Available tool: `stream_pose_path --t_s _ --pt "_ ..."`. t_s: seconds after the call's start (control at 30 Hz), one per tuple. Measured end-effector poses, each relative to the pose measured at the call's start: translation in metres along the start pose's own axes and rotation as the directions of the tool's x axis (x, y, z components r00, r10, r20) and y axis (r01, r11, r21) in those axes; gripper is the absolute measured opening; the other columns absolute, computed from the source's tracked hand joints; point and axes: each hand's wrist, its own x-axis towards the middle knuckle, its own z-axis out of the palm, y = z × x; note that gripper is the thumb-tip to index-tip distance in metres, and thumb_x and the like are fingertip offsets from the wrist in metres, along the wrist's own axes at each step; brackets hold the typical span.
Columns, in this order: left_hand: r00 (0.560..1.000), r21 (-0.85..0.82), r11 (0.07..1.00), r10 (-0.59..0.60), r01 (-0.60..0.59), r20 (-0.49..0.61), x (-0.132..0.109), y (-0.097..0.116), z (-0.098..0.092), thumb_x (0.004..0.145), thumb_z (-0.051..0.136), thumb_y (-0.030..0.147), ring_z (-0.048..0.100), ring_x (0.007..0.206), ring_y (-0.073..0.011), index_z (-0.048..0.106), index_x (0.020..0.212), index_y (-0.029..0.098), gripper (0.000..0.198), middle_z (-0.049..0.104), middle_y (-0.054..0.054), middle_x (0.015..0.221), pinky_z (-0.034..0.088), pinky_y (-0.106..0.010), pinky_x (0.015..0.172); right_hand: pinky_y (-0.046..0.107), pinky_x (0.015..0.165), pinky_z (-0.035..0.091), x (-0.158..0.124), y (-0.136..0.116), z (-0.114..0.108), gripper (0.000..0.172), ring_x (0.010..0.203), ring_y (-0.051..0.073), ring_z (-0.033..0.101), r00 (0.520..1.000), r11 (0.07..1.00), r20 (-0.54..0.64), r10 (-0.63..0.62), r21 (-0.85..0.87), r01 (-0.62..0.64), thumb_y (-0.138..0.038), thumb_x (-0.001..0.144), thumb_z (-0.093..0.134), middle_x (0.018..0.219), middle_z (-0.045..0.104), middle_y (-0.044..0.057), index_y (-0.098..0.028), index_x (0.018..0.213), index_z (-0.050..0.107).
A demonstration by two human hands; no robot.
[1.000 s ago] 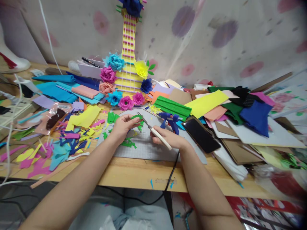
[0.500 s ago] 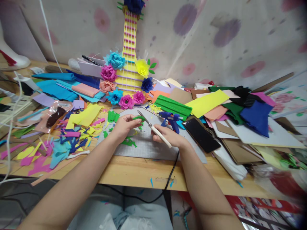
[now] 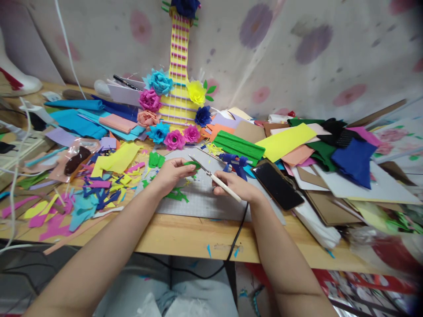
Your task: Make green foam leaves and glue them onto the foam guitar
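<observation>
Between the fingers of my left hand [image 3: 173, 175] is a small piece of green paper [image 3: 192, 164]. My right hand [image 3: 233, 185] grips white-handled scissors [image 3: 216, 178], whose blades point up and left, close beside the green piece. Whether the blades touch it I cannot tell. Both hands are over a grey cutting mat [image 3: 205, 204]. Green paper scraps [image 3: 177, 194] lie on the mat under my left hand, and a larger green piece [image 3: 156, 160] lies behind it. A blue glue gun [image 3: 235, 163] rests just beyond my right hand.
A yellow paper guitar [image 3: 178, 103] with paper flowers stands at the back. Colourful paper scraps [image 3: 95, 185] cover the left side. To the right lie a black phone [image 3: 277, 184], folded green paper [image 3: 238, 148] and stacked sheets. A black cord [image 3: 236, 240] hangs over the table's front edge.
My right hand has drawn the scissors slightly right and down. The green piece in my left hand has turned a little, showing more of its curved edge.
</observation>
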Motion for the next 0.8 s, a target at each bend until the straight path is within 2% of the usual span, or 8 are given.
stream_pose_path --t_s 0.47,0.8 --pt "0.992 0.051 0.995 -0.090 0.086 0.083 -0.001 0.003 -0.003 0.049 0.078 0.018 0.063 0.070 -0.0137 0.051 0.054 0.012 0.028 0.064 -0.002 0.065 0.048 -0.033 0.079 0.021 0.050 0.028 -0.005 0.011 -0.007 0.041 0.057 0.009 0.040 0.998 1.000 0.060 -0.007 0.027 0.005 -0.055 0.062 0.062 0.065 0.049 -0.003 -0.018 0.073 0.049" --pt "0.977 0.155 0.976 -0.175 0.155 0.125 -0.004 0.001 -0.006 0.049 0.079 0.022 0.064 0.074 -0.0159 0.049 0.056 0.013 0.031 0.064 -0.001 0.065 0.047 -0.033 0.078 0.020 0.044 0.025 -0.010 0.013 -0.016 0.039 0.047 0.006 0.037 0.991 0.998 0.130 0.005 0.065 -0.014 -0.052 0.062 0.065 0.055 0.045 -0.005 -0.017 0.067 0.048"
